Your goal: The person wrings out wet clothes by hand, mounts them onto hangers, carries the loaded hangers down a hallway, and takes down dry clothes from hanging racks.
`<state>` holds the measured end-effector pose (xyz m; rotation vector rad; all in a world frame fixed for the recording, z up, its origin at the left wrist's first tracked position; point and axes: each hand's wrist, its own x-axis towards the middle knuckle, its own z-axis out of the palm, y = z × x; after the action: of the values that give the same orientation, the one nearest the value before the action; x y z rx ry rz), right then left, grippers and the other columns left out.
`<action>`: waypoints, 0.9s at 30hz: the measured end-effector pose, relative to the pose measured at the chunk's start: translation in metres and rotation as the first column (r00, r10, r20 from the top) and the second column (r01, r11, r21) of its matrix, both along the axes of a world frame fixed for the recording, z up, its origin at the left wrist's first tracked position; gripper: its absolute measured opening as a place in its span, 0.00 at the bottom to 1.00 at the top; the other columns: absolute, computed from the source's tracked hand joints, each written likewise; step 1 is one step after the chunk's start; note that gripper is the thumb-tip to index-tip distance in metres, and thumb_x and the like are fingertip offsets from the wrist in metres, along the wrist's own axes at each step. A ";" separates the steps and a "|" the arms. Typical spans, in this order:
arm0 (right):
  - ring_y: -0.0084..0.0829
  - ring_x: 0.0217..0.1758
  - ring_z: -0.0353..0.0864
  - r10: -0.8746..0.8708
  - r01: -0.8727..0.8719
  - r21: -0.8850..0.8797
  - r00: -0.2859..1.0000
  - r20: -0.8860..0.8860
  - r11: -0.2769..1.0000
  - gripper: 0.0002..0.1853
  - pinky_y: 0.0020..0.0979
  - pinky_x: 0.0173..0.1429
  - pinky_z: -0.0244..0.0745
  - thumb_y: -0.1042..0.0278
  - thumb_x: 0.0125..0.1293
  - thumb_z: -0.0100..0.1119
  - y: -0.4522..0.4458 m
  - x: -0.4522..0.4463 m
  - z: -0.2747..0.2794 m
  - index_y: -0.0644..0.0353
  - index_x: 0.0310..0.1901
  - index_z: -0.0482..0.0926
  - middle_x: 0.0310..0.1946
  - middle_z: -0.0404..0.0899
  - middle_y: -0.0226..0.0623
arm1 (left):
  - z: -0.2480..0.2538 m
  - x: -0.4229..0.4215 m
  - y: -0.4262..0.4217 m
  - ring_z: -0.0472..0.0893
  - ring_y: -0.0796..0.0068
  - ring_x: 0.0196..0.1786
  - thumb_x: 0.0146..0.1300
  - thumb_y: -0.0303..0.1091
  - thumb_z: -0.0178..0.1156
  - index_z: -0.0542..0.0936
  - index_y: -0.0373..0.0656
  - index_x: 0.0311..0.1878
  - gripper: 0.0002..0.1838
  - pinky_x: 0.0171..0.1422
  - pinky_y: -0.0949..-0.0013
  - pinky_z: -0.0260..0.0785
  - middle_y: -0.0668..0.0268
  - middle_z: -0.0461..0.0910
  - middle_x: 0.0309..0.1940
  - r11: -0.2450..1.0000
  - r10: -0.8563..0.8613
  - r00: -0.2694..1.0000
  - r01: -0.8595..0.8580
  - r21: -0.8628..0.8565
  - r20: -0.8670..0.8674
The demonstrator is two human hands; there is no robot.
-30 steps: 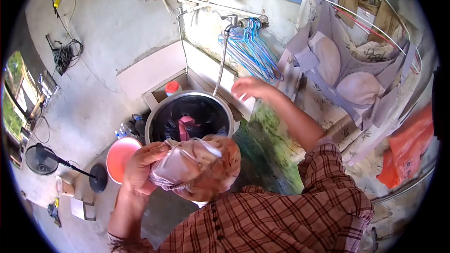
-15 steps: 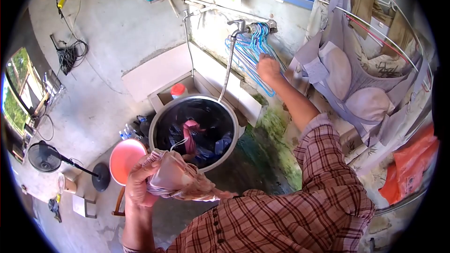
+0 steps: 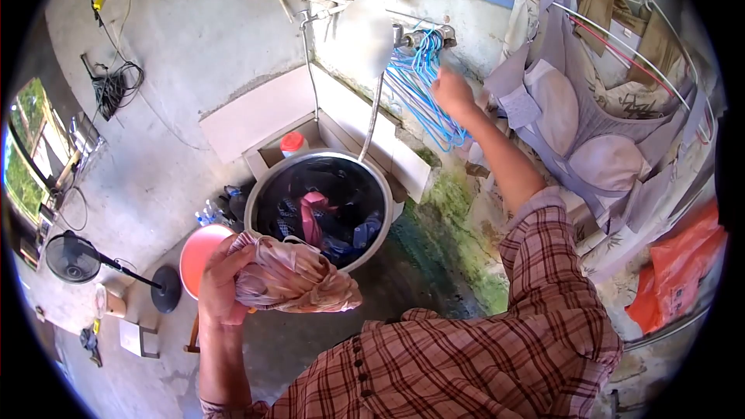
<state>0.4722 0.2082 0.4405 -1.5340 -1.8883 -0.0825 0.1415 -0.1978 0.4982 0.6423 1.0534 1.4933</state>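
My left hand (image 3: 223, 283) is closed round a bunched, pale pink and beige garment (image 3: 295, 275), held up in front of the washtub. Close against a bundle of blue hangers (image 3: 427, 81), which hang from the tap pipe on the wall, is my right hand (image 3: 452, 91). Its fingers are curled; whether a hanger is between them is hidden. Below and left of the hangers stands a round metal tub (image 3: 378, 252) of dark water. A pink cloth (image 3: 312, 217) and dark blue clothes (image 3: 341, 244) lie in it.
A pink basin (image 3: 203, 252) stands left of the tub. Grey-purple bras (image 3: 574, 124) on hangers hang at the right, above an orange-red plastic bag (image 3: 675, 271). A black fan (image 3: 74, 256) is at far left. A pale blur covers part of the tap.
My left hand has shifted slightly left and up, and the garment now hangs more gathered. My right hand has moved a little to the right, and the hangers have swung.
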 end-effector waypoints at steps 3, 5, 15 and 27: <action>0.56 0.39 0.79 0.046 -0.042 0.105 0.999 -0.028 0.994 0.08 0.51 0.44 0.72 0.68 0.59 0.51 0.003 0.004 0.035 0.61 0.38 0.73 0.31 0.79 0.55 | 0.003 0.004 0.003 0.83 0.65 0.40 0.59 0.21 0.51 0.77 0.33 0.46 0.12 0.49 0.65 0.76 0.57 0.82 0.39 1.000 0.023 0.999 -0.024 0.016 0.035; 0.57 0.42 0.79 0.077 -0.078 0.065 0.997 0.009 0.995 0.10 0.50 0.47 0.72 0.70 0.59 0.50 -0.002 0.006 0.045 0.62 0.41 0.74 0.34 0.79 0.57 | 0.003 0.004 0.004 0.83 0.65 0.39 0.58 0.20 0.50 0.77 0.33 0.46 0.13 0.49 0.64 0.76 0.57 0.82 0.38 0.999 0.037 0.996 -0.039 0.022 0.078; 0.20 0.24 0.69 0.415 -0.264 0.351 0.775 -0.476 0.898 0.12 0.24 0.29 0.65 0.76 0.66 0.52 -0.192 0.006 -0.079 0.60 0.51 0.70 0.22 0.67 0.28 | -0.004 -0.024 -0.004 0.82 0.65 0.39 0.60 0.29 0.57 0.77 0.35 0.44 0.10 0.46 0.64 0.76 0.60 0.81 0.36 0.975 0.139 0.959 -0.176 0.136 0.247; 0.10 0.23 0.58 0.177 -0.630 -0.169 0.448 -0.877 0.758 0.06 0.16 0.25 0.50 0.67 0.69 0.57 -0.288 -0.068 -0.078 0.57 0.42 0.81 0.25 0.69 0.16 | -0.013 -0.068 -0.015 0.80 0.67 0.37 0.60 0.30 0.58 0.79 0.35 0.40 0.09 0.46 0.66 0.73 0.60 0.82 0.35 0.952 0.097 0.916 -0.199 0.231 0.390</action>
<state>0.4042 -0.0800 0.3622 -0.9769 -1.4294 1.2469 0.0738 -0.2133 0.4855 0.4395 0.6204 1.8260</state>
